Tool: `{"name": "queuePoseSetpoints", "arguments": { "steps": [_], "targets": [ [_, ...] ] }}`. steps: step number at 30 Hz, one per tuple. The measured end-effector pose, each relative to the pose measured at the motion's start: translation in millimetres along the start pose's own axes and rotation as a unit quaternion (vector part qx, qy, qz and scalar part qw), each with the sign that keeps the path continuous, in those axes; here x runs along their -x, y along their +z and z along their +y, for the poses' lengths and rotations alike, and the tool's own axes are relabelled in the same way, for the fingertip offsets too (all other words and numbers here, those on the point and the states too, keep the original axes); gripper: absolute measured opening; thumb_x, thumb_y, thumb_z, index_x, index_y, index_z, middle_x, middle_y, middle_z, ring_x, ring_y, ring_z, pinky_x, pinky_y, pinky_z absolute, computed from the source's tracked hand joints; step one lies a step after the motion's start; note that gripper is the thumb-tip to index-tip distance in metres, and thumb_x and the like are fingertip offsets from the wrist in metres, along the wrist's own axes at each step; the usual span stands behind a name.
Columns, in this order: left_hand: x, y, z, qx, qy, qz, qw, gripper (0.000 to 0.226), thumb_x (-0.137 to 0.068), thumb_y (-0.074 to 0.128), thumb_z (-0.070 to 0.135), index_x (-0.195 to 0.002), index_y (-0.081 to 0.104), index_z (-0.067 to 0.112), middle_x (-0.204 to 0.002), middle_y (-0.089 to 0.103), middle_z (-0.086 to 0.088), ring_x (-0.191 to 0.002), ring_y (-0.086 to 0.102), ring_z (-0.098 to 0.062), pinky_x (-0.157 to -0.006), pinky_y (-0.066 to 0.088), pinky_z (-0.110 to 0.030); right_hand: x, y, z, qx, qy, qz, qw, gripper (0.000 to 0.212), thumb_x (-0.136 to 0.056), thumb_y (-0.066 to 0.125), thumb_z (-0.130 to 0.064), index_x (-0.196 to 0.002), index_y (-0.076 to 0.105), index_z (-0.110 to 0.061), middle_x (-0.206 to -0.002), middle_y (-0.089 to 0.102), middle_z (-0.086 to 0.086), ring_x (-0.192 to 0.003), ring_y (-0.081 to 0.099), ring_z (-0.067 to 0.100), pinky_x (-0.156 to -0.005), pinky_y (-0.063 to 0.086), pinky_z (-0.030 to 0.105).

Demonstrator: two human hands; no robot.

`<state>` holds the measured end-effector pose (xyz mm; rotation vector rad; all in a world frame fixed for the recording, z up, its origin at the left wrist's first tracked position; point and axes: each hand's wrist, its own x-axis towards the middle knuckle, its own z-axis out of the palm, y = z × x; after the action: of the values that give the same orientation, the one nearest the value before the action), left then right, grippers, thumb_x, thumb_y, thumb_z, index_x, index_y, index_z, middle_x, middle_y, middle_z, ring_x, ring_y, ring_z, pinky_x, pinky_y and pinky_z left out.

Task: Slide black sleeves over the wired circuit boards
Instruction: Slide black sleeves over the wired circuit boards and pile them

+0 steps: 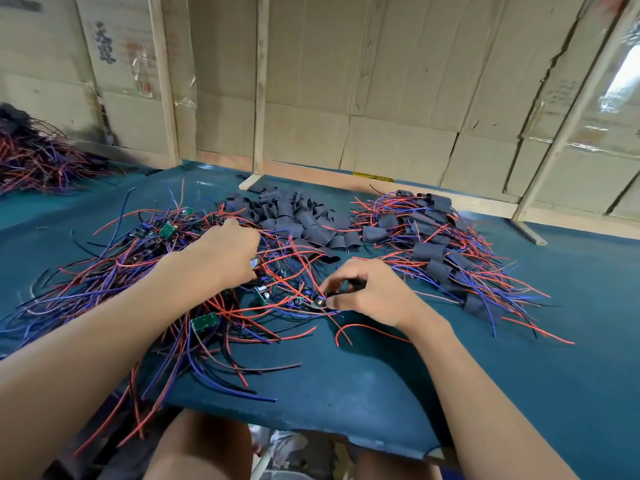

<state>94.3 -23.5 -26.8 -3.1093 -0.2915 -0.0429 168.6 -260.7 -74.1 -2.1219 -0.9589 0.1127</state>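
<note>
1. Two hands work on the desk point(381, 368): my right hand point(374, 292) pinches a black sleeve point(349, 287), lying left-right, just below the sleeve pile point(298, 216).
2. My left hand point(225, 251) reaches curled into the wired circuit boards point(166, 271) left of that pile; I cannot tell its grip.

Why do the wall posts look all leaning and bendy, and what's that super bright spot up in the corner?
Head view: the wide lens bends straight lines near the edges, so the wooden posts lean inward; the bright patch at top right is washed-out daylight glare; the arms cast soft shadows on the blue table cover; the right hand looks slightly blurred.
</note>
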Motion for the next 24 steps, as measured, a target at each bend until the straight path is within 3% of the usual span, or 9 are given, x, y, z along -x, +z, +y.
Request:
{"name": "queuePoseSetpoints", "arguments": {
  "steps": [3,6,9,11,14,17,21,24],
  "targets": [
    [-2,-5,-10,0.073,0.008,0.009,0.997,0.032,-0.081,0.081,0.037,-0.095,0.061,0.016,-0.099,0.056,-0.005,-0.098,0.055,-0.026,-0.079,0.045,-0.032,-3,5,2,0.076,-0.014,0.031,0.997,0.010,-0.079,0.086,-0.025,-0.086,0.078,-0.025,-0.081,0.062,-0.010,-0.076,0.057,0.002,-0.069,0.038,0.012],
    [-4,-14,-19,0.121,-0.006,0.037,0.992,0.023,-0.080,0.081,0.038,-0.093,0.069,0.022,-0.095,0.065,0.000,-0.090,0.059,-0.022,-0.075,0.042,-0.027,-4,7,6,0.078,-0.013,0.028,0.996,0.010,-0.081,0.084,-0.027,-0.088,0.077,-0.025,-0.080,0.061,-0.011,-0.073,0.056,0.001,-0.066,0.038,0.011],
    [-6,-28,-27,0.097,-0.001,0.095,0.991,0.024,-0.082,0.079,0.033,-0.102,0.073,0.022,-0.102,0.065,-0.002,-0.089,0.056,-0.021,-0.081,0.047,-0.031,-4,9,6,0.064,-0.016,0.026,0.997,0.010,-0.082,0.083,-0.025,-0.091,0.079,-0.022,-0.079,0.061,-0.011,-0.070,0.055,0.000,-0.064,0.038,0.011],
    [-8,-39,-29,0.071,0.024,0.116,0.990,0.027,-0.082,0.076,0.029,-0.108,0.072,0.021,-0.097,0.065,-0.003,-0.086,0.055,-0.020,-0.074,0.043,-0.030,-4,10,7,0.061,-0.018,0.031,0.998,0.009,-0.082,0.083,-0.024,-0.091,0.079,-0.022,-0.079,0.062,-0.010,-0.068,0.055,0.000,-0.063,0.037,0.011],
    [-4,-52,-29,0.041,0.061,0.127,0.989,0.050,-0.084,0.074,0.028,-0.132,0.058,0.026,-0.083,0.060,0.005,-0.082,0.053,-0.022,-0.071,0.038,-0.028,-4,10,6,0.055,-0.015,0.033,0.998,0.009,-0.083,0.082,-0.023,-0.092,0.079,-0.022,-0.081,0.063,-0.008,-0.068,0.055,0.001,-0.064,0.038,0.011],
    [0,-62,-28,-0.032,0.064,0.196,0.978,0.065,-0.086,0.067,0.028,-0.145,0.038,0.031,-0.081,0.060,-0.006,-0.080,0.059,-0.033,-0.067,0.045,-0.034,-3,9,6,0.062,-0.016,0.030,0.997,0.010,-0.083,0.082,-0.023,-0.093,0.079,-0.021,-0.082,0.063,-0.009,-0.070,0.055,0.002,-0.065,0.038,0.013],
    [-10,-80,-27,0.000,0.037,0.227,0.973,0.065,-0.087,0.065,0.022,-0.143,0.032,0.017,-0.100,0.063,-0.025,-0.092,0.063,-0.045,-0.079,0.054,-0.049,-2,8,4,0.056,-0.018,0.028,0.998,0.010,-0.084,0.081,-0.020,-0.094,0.079,-0.021,-0.081,0.063,-0.009,-0.068,0.054,0.000,-0.065,0.038,0.012],
    [-16,-94,-20,0.123,0.067,0.269,0.953,0.058,-0.085,0.073,0.019,-0.139,0.050,0.017,-0.104,0.069,-0.019,-0.101,0.063,-0.039,-0.088,0.050,-0.039,0,8,3,0.035,-0.013,0.029,0.999,0.011,-0.084,0.081,-0.019,-0.094,0.078,-0.023,-0.083,0.064,-0.006,-0.067,0.054,-0.001,-0.066,0.039,0.011]
  ]
}}
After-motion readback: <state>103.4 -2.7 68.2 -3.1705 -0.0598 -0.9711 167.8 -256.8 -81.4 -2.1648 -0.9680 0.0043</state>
